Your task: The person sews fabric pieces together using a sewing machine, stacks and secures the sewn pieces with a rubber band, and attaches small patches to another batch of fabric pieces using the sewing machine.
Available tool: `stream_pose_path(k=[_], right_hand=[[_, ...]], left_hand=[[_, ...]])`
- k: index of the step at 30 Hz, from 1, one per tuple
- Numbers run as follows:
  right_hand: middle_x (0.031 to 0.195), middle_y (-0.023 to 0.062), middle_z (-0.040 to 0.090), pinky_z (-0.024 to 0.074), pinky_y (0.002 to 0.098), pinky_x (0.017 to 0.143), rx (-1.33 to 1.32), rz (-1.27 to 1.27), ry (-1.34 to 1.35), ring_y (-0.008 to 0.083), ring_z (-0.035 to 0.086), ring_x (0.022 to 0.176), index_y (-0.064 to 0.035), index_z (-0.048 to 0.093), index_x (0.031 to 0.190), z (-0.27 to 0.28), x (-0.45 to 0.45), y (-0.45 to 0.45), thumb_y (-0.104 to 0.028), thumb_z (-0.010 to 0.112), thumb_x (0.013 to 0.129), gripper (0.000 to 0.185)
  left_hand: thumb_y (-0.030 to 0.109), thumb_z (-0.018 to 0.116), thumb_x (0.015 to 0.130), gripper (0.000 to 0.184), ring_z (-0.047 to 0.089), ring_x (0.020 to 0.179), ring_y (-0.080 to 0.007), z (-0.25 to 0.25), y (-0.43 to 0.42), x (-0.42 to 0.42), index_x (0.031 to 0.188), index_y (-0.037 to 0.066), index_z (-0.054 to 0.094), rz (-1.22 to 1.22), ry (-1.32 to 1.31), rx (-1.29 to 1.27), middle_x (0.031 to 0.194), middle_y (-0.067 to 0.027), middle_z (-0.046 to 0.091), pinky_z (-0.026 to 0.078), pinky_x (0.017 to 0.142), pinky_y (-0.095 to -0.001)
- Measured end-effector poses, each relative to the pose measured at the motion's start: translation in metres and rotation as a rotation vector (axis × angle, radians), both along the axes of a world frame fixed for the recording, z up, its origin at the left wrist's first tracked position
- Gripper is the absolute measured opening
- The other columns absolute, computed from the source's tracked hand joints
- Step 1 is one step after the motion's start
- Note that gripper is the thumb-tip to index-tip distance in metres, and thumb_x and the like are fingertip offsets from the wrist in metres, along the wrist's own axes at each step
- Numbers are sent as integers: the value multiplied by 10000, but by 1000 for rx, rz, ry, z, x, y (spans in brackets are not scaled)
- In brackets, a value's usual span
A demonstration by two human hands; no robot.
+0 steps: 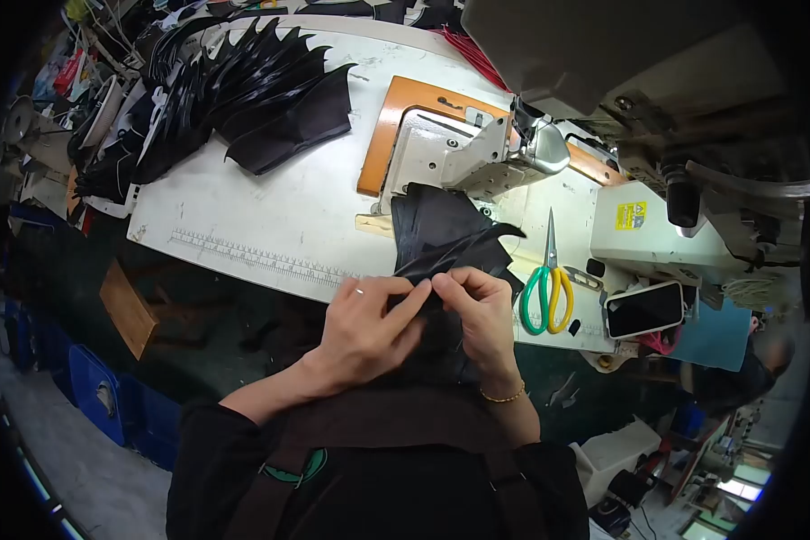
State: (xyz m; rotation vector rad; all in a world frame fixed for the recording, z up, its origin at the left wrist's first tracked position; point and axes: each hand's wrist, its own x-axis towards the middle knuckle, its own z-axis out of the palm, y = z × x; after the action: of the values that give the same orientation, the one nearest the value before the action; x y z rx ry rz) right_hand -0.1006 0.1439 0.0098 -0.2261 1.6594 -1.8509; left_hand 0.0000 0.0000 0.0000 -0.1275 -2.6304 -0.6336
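Both hands meet at the near edge of the white table, on a black, smooth fabric piece (441, 229) that lies in front of the sewing machine (477, 153). My left hand (369, 324) has thumb and fingers closed on the fabric's near edge. Close beside it, my right hand (479, 310) pinches the same edge between thumb and bent forefinger. Part of the fabric hangs below the table edge between the wrists. Scissors (549, 292) with one green and one yellow handle lie to the right of my right hand, blades pointing away.
A fanned stack of black fabric pieces (288, 108) covers the table's far left. A printed ruler (252, 256) runs along the near edge. On the right are a phone (644, 310), a blue sheet (713, 335) and a machine housing (657, 220). Blue bins (99, 396) stand low left.
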Motion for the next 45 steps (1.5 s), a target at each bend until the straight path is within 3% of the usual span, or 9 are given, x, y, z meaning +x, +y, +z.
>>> stream_pose_path(k=[4,5,9,14,19,24,30,34,45], right_hand=[[698,-9,559,334,192,551,-113,74,-74,60,421,614,-32,685,849,-5,-7,-5,-70,641,837,60],[698,-9,559,334,192,551,-114,75,-71,60,421,614,-32,685,849,-2,-8,-7,-70,641,837,60],[701,1,563,328,200,550,62,216,298,75,407,597,-10,670,831,24,-16,-23,-60,642,824,58],[739,29,594,363,208,578,86,-11,1031,83,447,605,-17,664,878,32,-51,-29,-50,637,818,74],[817,16,618,405,234,671,177,-533,1202,127,483,667,-31,632,852,51,-71,-37,-58,630,822,40],[791,13,626,412,245,675,231,-754,1133,128,492,662,-34,602,938,46,-88,-39,-64,635,818,128],[859,18,577,403,226,694,230,-626,750,121,467,733,-45,498,1053,43,-93,-31,-27,605,811,265],[1012,109,639,505,216,704,-291,-539,708,161,626,894,22,556,1081,8,-110,-25,-55,665,828,285],[1098,116,604,493,210,765,-306,-471,641,161,608,963,27,523,1139,-20,-117,-19,-50,601,867,294]], left_hand=[[134,559,904,166,488,614,-113,27,-11,-4,1012,19,610,208,96,751,834,-46,575,382,567,-180],[134,559,904,166,488,614,-113,28,-12,-4,1012,19,610,207,99,751,834,-46,575,382,567,-180],[135,542,908,131,452,599,-57,35,-20,-11,894,16,594,133,-586,1748,718,3,540,361,543,-163],[164,541,903,165,442,622,-40,35,-10,-54,842,12,560,196,-131,1495,693,17,521,368,556,-166],[153,532,895,133,410,607,-46,70,-2,-118,841,33,550,186,-128,1402,691,16,493,339,544,-159],[142,543,893,105,391,603,-39,70,-1,-152,856,44,556,81,-115,1401,687,21,479,316,528,-165],[131,556,891,90,377,599,-26,72,-5,-161,855,49,559,-2,-115,1318,687,29,479,292,515,-162],[124,574,887,80,370,604,-21,75,-5,-164,866,47,563,-15,-102,1332,695,34,478,284,514,-157],[126,580,887,92,370,612,-22,76,-5,-163,887,35,572,27,-117,1272,717,34,481,285,512,-157]])
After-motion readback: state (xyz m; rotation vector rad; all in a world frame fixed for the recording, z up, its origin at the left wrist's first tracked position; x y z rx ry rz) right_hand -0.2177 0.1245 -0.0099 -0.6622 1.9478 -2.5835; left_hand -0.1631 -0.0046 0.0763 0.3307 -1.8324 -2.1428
